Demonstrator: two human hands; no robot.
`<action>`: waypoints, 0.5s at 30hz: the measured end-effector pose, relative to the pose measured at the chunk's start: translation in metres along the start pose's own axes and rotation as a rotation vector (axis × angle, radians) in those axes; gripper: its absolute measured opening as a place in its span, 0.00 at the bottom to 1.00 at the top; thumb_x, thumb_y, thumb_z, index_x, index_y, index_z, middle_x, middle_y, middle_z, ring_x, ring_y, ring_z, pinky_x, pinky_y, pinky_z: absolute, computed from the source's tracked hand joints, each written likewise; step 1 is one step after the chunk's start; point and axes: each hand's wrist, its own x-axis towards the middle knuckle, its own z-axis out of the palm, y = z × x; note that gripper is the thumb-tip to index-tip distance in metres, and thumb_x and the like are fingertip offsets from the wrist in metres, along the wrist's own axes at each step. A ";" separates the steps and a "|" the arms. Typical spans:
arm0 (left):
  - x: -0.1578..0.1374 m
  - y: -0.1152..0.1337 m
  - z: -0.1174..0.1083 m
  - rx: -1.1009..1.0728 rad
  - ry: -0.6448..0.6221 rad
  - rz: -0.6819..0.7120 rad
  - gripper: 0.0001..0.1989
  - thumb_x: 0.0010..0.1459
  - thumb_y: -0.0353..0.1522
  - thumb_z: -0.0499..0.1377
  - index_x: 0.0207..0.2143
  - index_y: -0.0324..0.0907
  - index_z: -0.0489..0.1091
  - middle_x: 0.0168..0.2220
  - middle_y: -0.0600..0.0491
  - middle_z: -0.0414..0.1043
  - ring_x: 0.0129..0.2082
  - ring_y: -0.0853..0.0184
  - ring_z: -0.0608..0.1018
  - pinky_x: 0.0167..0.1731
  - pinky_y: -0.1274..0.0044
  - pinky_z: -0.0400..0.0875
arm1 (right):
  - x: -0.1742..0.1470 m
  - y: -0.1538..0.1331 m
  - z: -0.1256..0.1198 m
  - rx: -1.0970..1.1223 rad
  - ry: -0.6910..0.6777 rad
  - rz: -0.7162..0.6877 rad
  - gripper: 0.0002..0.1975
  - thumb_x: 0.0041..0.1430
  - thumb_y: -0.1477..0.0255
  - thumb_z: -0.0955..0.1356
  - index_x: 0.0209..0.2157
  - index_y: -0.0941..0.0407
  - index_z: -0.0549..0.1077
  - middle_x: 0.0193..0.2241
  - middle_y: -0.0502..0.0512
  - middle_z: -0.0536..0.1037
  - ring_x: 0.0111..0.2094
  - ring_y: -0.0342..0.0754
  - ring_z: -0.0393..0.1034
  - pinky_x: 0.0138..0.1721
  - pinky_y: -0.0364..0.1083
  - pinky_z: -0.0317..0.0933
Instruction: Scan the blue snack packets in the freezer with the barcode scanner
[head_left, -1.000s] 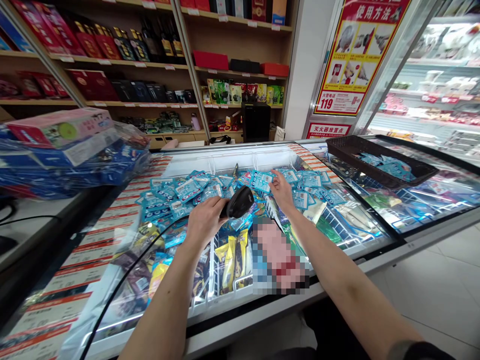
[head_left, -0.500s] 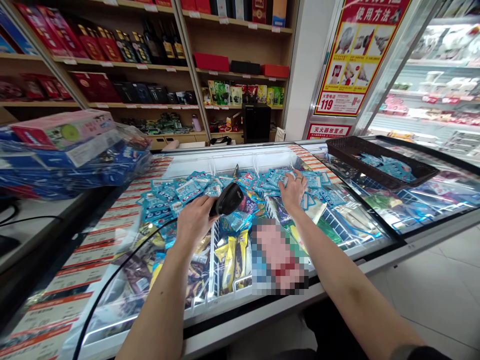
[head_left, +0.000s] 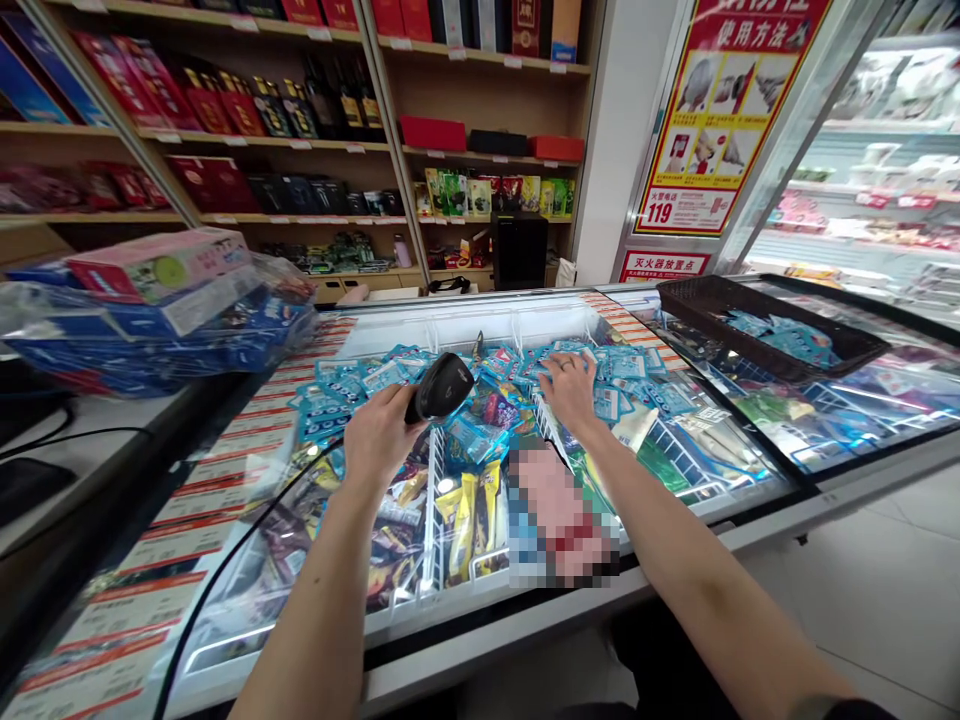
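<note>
My left hand (head_left: 381, 432) is wrapped round the handle of a black corded barcode scanner (head_left: 444, 388), its head tilted up over the freezer. Many flat light-blue packets (head_left: 384, 376) lie spread on the freezer's glass top (head_left: 375, 328). On the packets to the right rests my right hand (head_left: 573, 392), fingers apart and slightly bent, palm down. Its fingertips touch the packets, and I see none gripped. Under the glass, yellow-wrapped items (head_left: 465, 515) and other bags sit between white wire dividers (head_left: 433, 510).
A brown plastic basket (head_left: 690, 318) holding more blue packets stands at the right. Plastic-wrapped boxes (head_left: 157, 320) are stacked at the left. The scanner's black cable (head_left: 225, 565) runs down across price labels (head_left: 180, 520). A pixelated patch (head_left: 559, 510) hides something near the front edge. Shelves (head_left: 480, 150) line the back.
My right hand has moved left across the packets. The scanner has shifted slightly left and its head has turned further upward. The whole view has shifted a little.
</note>
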 end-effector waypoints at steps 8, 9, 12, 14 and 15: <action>-0.011 -0.021 -0.002 0.025 0.019 -0.021 0.15 0.55 0.37 0.55 0.45 0.44 0.67 0.40 0.49 0.72 0.42 0.58 0.73 0.31 0.74 0.61 | 0.004 -0.026 0.019 0.243 -0.288 -0.255 0.15 0.64 0.66 0.60 0.48 0.52 0.72 0.45 0.53 0.76 0.49 0.50 0.63 0.51 0.50 0.53; -0.014 -0.023 0.002 0.030 0.021 -0.026 0.15 0.56 0.37 0.55 0.45 0.44 0.67 0.39 0.49 0.72 0.42 0.58 0.73 0.30 0.74 0.61 | 0.005 -0.029 0.021 0.249 -0.317 -0.302 0.16 0.64 0.66 0.60 0.50 0.52 0.71 0.47 0.53 0.75 0.50 0.50 0.63 0.52 0.50 0.53; -0.020 -0.028 0.011 0.052 0.005 0.002 0.15 0.55 0.36 0.55 0.45 0.43 0.67 0.39 0.49 0.72 0.41 0.58 0.73 0.30 0.74 0.62 | 0.007 -0.038 0.024 0.266 -0.405 -0.412 0.20 0.64 0.64 0.60 0.56 0.51 0.66 0.52 0.53 0.71 0.54 0.50 0.60 0.54 0.51 0.52; -0.021 -0.029 0.013 0.059 -0.012 0.040 0.15 0.54 0.36 0.56 0.45 0.43 0.67 0.39 0.48 0.72 0.41 0.58 0.73 0.32 0.73 0.63 | 0.009 -0.044 0.026 0.277 -0.450 -0.456 0.22 0.64 0.62 0.61 0.58 0.50 0.62 0.55 0.52 0.69 0.56 0.50 0.59 0.55 0.51 0.51; -0.021 -0.030 0.013 0.057 -0.016 0.056 0.16 0.54 0.36 0.56 0.45 0.43 0.67 0.39 0.48 0.72 0.41 0.58 0.73 0.32 0.73 0.64 | 0.011 -0.047 0.027 0.282 -0.469 -0.475 0.23 0.63 0.60 0.61 0.59 0.49 0.61 0.56 0.52 0.67 0.56 0.50 0.58 0.55 0.51 0.51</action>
